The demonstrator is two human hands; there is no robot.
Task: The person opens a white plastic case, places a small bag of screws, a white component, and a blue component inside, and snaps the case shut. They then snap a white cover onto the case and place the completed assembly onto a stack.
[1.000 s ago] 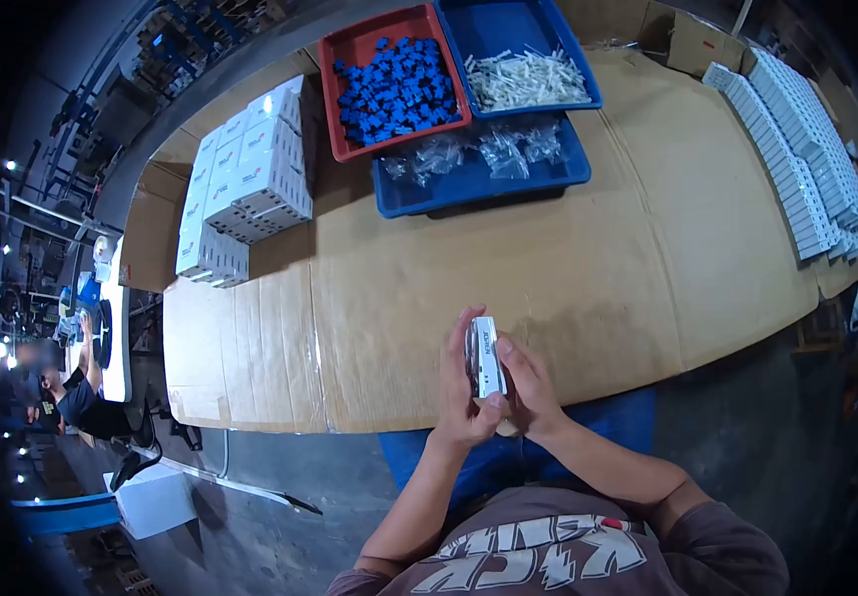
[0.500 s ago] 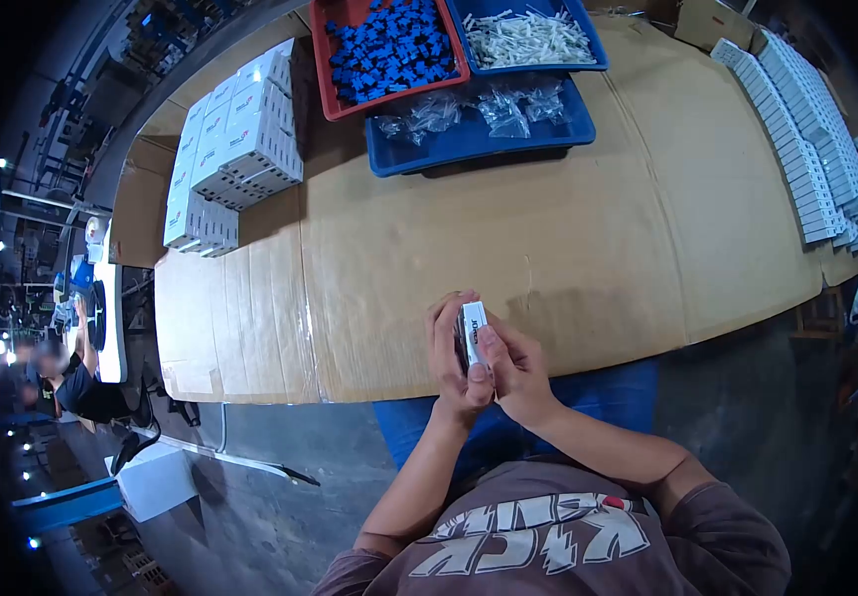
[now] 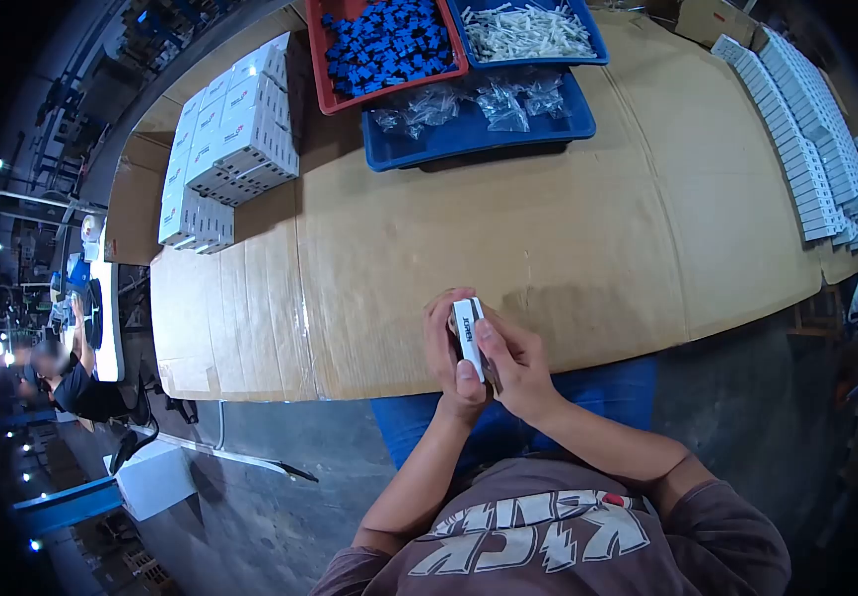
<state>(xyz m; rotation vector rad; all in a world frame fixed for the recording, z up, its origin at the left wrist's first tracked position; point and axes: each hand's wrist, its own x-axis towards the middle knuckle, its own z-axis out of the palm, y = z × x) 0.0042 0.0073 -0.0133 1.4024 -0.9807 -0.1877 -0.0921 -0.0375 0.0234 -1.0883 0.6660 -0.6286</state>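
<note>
A small white box (image 3: 468,333) with dark lettering on its narrow side is held between my two hands, just over the table's near edge. My left hand (image 3: 446,348) wraps round its left side, thumb on the near end. Against the right side, my right hand (image 3: 514,363) presses with its thumb near the lettering. Both hands are closed on the box, and their fingers hide its broad faces.
Stacked white boxes (image 3: 235,129) stand at the table's left. At the back are a red tray (image 3: 322,70) of blue parts, a blue tray (image 3: 603,48) of white pieces and another blue tray (image 3: 449,151) with clear bags. More boxes (image 3: 796,139) line the right; a person (image 3: 86,387) is far left.
The box has turned slightly in my hands, so its lettered side shows more fully. My right thumb has shifted a little on it.
</note>
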